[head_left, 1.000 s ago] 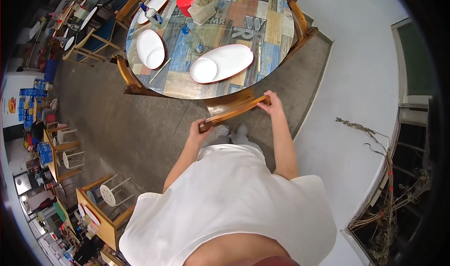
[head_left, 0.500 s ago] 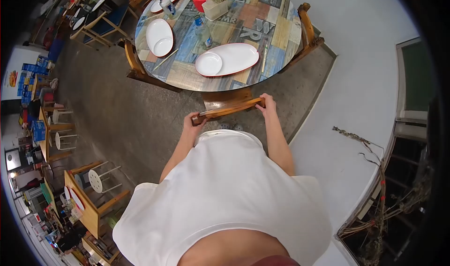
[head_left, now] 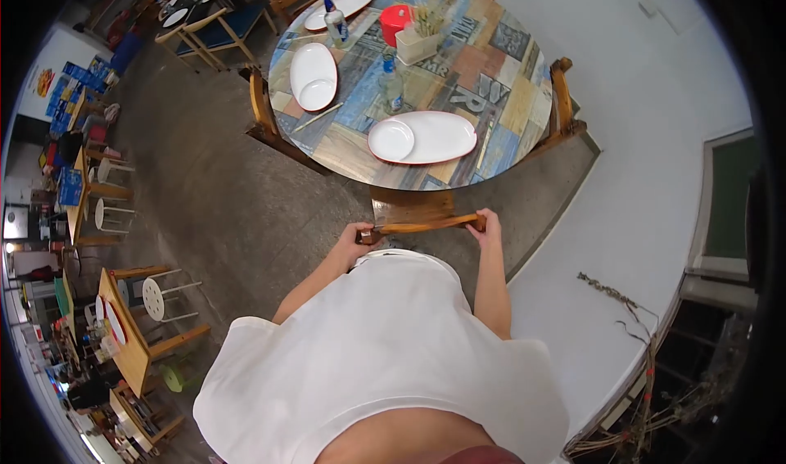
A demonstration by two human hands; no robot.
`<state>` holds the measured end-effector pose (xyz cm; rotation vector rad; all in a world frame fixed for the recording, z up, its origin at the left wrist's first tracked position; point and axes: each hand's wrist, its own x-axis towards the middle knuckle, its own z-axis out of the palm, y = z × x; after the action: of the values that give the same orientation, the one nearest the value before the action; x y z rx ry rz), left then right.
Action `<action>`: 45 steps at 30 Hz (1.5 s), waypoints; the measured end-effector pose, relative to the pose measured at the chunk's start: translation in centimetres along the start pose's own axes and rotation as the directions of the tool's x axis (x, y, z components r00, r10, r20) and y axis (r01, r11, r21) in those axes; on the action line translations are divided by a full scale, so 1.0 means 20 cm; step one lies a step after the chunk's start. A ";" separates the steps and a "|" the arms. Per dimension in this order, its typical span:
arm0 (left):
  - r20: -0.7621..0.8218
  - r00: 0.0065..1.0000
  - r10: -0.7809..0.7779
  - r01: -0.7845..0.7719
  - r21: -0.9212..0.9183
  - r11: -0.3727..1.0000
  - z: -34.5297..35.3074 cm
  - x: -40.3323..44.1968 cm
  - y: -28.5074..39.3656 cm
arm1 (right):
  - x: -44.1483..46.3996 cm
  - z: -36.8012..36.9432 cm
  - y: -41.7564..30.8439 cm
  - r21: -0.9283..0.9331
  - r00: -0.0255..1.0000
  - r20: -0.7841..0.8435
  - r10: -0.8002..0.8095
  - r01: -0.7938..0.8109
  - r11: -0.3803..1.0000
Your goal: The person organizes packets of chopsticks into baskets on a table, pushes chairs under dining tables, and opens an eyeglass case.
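A wooden chair (head_left: 426, 224) stands in front of me, its seat partly under the round patterned table (head_left: 352, 157). At the left end of its backrest, my left hand (head_left: 355, 240) is closed on the wood. My right hand (head_left: 488, 225) grips the right end. Nearest on the table lies a white oval plate (head_left: 446, 137) with a small round dish (head_left: 391, 141) at its left end. A second oval plate (head_left: 311, 61) is further left. Behind the near plate stands a clear bottle (head_left: 391, 87) with a blue cap.
Chairs stand at the table's left (head_left: 260, 108) and right (head_left: 563, 104). A white wall (head_left: 622, 194) runs along the right, with dry branches (head_left: 610, 290) low on it. At the left are wooden tables (head_left: 127, 333) and a white stool (head_left: 154, 299).
The view has tilted and turned, so the table sits lower and further right than half a second ago. Both hands stay on the backrest, which now looks more level.
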<state>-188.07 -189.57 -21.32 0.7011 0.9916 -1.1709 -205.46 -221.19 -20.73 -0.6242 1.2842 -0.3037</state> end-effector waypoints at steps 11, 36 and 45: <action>0.165 0.926 0.339 -0.371 0.234 0.899 -0.10 0.15 0.00 | -0.06 0.01 0.06 -0.049 0.997 -0.014 -0.077 0.077 0.996; -0.012 0.965 0.261 -0.257 0.132 0.957 -0.02 0.05 0.00 | -0.05 0.08 0.03 -0.127 0.994 -0.103 -0.035 0.022 0.992; 0.194 0.852 0.486 -0.521 0.393 0.757 0.12 -0.22 -0.13 | 0.25 0.00 -0.10 -0.057 0.994 -0.011 0.113 -0.113 0.992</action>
<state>-190.39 -190.47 -16.21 1.1868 0.4131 -0.9237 -203.86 -225.44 -23.52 -0.5972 1.3342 -0.1765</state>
